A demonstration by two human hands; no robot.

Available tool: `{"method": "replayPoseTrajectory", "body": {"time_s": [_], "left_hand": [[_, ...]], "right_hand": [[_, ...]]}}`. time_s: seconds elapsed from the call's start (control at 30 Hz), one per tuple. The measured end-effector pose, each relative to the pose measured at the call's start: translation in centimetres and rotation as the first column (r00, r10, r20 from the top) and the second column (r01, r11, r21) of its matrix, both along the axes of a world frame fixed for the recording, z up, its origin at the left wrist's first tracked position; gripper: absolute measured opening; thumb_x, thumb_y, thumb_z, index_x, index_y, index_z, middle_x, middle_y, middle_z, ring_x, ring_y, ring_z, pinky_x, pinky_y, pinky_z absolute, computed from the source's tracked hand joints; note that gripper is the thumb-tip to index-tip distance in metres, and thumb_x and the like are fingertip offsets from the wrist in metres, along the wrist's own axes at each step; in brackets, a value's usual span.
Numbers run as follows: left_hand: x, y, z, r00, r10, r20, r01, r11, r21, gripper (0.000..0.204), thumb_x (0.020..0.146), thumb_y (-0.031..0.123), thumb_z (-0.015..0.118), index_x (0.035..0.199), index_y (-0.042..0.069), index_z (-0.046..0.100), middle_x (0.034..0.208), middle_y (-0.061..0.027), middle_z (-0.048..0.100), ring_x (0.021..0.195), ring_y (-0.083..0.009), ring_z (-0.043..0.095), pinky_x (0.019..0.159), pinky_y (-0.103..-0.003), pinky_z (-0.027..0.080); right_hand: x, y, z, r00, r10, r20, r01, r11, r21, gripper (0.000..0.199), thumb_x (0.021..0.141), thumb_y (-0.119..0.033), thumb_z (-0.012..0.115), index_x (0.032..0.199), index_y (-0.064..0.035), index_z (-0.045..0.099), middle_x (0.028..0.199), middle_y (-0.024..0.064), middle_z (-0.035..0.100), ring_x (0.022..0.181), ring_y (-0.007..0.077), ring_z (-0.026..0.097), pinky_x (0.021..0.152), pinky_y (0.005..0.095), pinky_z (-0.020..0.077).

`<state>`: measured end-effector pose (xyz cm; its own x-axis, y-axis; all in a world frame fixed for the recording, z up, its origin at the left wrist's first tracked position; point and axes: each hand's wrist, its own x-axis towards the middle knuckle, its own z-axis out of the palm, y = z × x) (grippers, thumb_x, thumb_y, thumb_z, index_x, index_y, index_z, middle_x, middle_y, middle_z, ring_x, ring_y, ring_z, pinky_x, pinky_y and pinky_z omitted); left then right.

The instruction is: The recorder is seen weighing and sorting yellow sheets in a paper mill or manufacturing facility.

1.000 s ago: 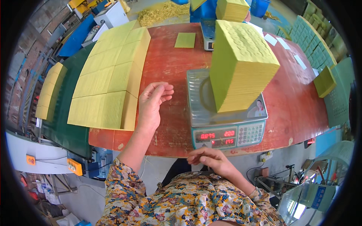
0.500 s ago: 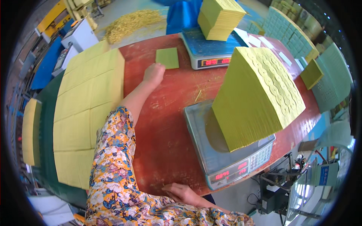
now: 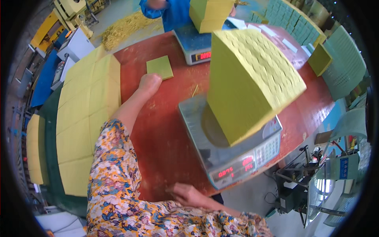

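My left hand (image 3: 151, 83) reaches out over the red table, its fingers curled closed at the near corner of a thin square stack of yellow-green paper (image 3: 160, 67). Its fingertips are partly hidden, and the stack lies flat. Close to my body, my right hand (image 3: 187, 194) rests at the table's near edge, fingers loosely extended, slightly blurred, with nothing visible in them. Between the hands and to the right sits a digital scale (image 3: 197, 130) with a lit red display. A tall block of yellow paper sheets (image 3: 241, 98), its top embossed in a wavy pattern, stands on it.
Large yellow paper blocks (image 3: 79, 114) line the table's left side. Across the table, a person in blue (image 3: 173, 17) is by a second scale (image 3: 193, 55) bearing another yellow stack (image 3: 209, 15). White strips (image 3: 290, 45) lie far right, near a green perforated chair (image 3: 343, 65).
The whole view has shifted, with table items appearing farther left and higher. My left hand stays at the thin stack's corner. The person opposite now shows a raised, blurred hand.
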<state>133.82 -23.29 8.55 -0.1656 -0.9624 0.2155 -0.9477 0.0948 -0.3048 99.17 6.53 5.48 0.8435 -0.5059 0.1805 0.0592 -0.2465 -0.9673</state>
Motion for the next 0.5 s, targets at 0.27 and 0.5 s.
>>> {"method": "replayPoseTrajectory", "body": {"time_s": [0.27, 0.5], "left_hand": [[-14.9, 26.2, 5.7, 0.975, 0.087, -0.206, -0.049, 0.982, 0.182, 0.005, 0.075, 0.005, 0.064, 0.078, 0.006, 0.06, 0.078, -0.013, 0.062, 0.076, -0.0329, 0.065, 0.066, -0.046, 0.052], [-29.9, 43.3, 4.5, 0.94, 0.091, -0.328, -0.051, 0.99, 0.129, 0.019, 0.074, 0.007, 0.069, 0.09, 0.001, 0.061, 0.089, -0.0157, 0.063, 0.082, -0.0341, 0.063, 0.076, -0.041, 0.052]], "right_hand": [[-4.5, -0.3, -0.1, 0.998, 0.05, 0.032, -0.053, 0.491, 0.869, 0.048, 0.1, -0.04, 0.056, 0.125, 0.0009, 0.056, 0.114, 0.0121, 0.065, 0.098, 0.0264, 0.067, 0.084, 0.0399, 0.0552], [-8.5, -1.0, 2.5, 0.991, -0.004, -0.134, 0.121, 0.459, 0.88, 0.046, 0.095, -0.035, 0.063, 0.123, 0.001, 0.056, 0.106, 0.0182, 0.067, 0.09, 0.0322, 0.068, 0.077, 0.0444, 0.0558]]}}
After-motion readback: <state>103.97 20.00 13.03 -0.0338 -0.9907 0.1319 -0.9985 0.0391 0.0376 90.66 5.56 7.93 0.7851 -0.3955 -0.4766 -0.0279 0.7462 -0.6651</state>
